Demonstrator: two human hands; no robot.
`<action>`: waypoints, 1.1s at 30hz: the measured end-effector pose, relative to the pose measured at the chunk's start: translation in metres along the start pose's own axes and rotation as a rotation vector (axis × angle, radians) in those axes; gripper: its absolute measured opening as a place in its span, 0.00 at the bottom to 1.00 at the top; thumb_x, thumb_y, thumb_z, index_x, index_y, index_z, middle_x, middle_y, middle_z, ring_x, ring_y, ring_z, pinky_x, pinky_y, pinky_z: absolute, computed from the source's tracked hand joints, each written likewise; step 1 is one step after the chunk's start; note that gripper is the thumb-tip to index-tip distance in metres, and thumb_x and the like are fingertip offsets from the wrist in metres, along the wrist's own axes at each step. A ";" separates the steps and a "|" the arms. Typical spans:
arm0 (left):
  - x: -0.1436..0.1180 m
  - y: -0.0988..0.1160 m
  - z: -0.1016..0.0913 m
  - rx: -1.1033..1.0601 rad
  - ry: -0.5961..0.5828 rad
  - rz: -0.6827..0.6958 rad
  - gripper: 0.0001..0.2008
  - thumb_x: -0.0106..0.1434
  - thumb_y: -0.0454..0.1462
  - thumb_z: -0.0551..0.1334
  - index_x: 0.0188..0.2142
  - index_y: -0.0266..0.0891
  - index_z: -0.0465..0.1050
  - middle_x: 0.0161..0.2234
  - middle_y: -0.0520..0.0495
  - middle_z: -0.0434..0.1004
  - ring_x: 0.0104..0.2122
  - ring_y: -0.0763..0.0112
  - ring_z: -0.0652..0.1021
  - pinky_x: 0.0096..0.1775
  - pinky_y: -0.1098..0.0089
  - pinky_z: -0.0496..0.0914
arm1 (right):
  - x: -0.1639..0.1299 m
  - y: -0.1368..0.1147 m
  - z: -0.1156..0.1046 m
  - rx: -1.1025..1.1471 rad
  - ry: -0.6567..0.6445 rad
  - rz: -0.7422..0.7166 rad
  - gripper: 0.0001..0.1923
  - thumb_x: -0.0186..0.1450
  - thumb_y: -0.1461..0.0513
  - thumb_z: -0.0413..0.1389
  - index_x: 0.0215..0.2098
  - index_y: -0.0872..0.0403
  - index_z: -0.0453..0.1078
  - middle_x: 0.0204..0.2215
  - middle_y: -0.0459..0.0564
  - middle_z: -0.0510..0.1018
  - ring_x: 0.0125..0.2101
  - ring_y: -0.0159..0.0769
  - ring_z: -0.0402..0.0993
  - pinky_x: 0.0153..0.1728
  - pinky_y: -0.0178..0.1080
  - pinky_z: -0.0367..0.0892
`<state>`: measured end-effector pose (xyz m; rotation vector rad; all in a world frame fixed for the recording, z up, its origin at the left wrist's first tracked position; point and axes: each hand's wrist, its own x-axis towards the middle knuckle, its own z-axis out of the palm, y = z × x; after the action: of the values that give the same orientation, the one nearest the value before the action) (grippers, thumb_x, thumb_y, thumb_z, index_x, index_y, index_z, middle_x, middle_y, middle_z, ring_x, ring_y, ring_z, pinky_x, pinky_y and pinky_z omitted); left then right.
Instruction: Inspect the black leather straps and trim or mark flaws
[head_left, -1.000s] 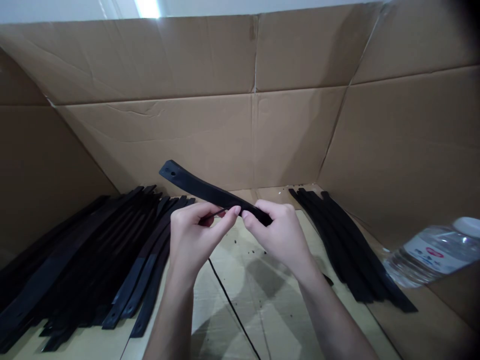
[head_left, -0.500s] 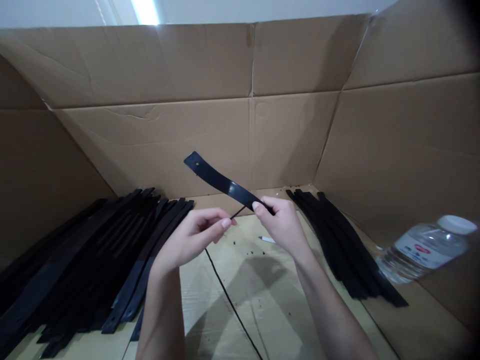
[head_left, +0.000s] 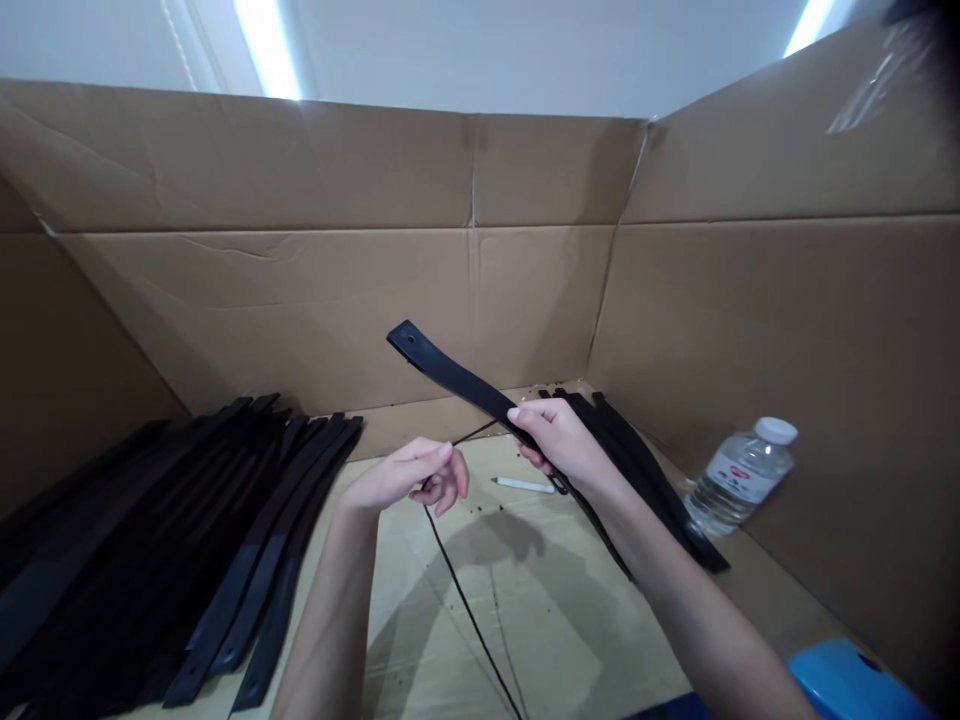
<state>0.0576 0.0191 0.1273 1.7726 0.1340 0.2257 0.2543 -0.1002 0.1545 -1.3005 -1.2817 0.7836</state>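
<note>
My right hand (head_left: 559,445) grips a long black strap (head_left: 442,370) near its middle; the strap's far end, with a small hole, points up and left. A thin black sliver (head_left: 472,436) runs from the strap's edge down to my left hand (head_left: 409,478), which pinches it between fingertips. Both hands hover above a cardboard floor (head_left: 540,610). The strap's near end hangs down behind my right wrist.
A big pile of black straps (head_left: 187,540) lies at the left, a smaller bundle (head_left: 652,490) at the right. A white stick (head_left: 523,485) lies between the hands. A water bottle (head_left: 739,475) leans on the right cardboard wall (head_left: 787,350). A blue object (head_left: 855,685) sits bottom right.
My hands have drawn apart, the left dropping lower with the sliver pulled away from the strap. The view has tilted up and turned right, bringing the bottle further in.
</note>
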 end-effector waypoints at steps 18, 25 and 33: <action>-0.008 0.007 0.001 -0.124 -0.069 0.089 0.27 0.64 0.53 0.55 0.21 0.34 0.73 0.17 0.47 0.67 0.16 0.75 0.62 0.23 0.69 0.56 | -0.018 -0.046 0.010 0.088 -0.143 0.067 0.14 0.62 0.58 0.53 0.21 0.53 0.57 0.11 0.36 0.61 0.11 0.23 0.52 0.12 0.28 0.48; -0.022 0.010 -0.008 -0.089 -0.015 0.121 0.28 0.62 0.55 0.55 0.21 0.34 0.73 0.18 0.45 0.69 0.17 0.74 0.62 0.23 0.69 0.56 | -0.019 -0.056 0.015 0.008 -0.180 0.024 0.15 0.62 0.58 0.53 0.19 0.53 0.58 0.12 0.37 0.61 0.12 0.23 0.53 0.13 0.28 0.50; -0.023 0.014 -0.009 0.121 0.048 0.060 0.27 0.66 0.51 0.52 0.24 0.32 0.72 0.18 0.48 0.69 0.18 0.76 0.65 0.23 0.72 0.58 | -0.023 -0.062 0.024 -0.054 -0.239 0.038 0.15 0.62 0.59 0.52 0.19 0.53 0.57 0.12 0.37 0.61 0.11 0.23 0.53 0.12 0.28 0.50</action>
<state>0.0329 0.0195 0.1410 1.8936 0.1319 0.3091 0.2122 -0.1270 0.2046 -1.3057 -1.4790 0.9593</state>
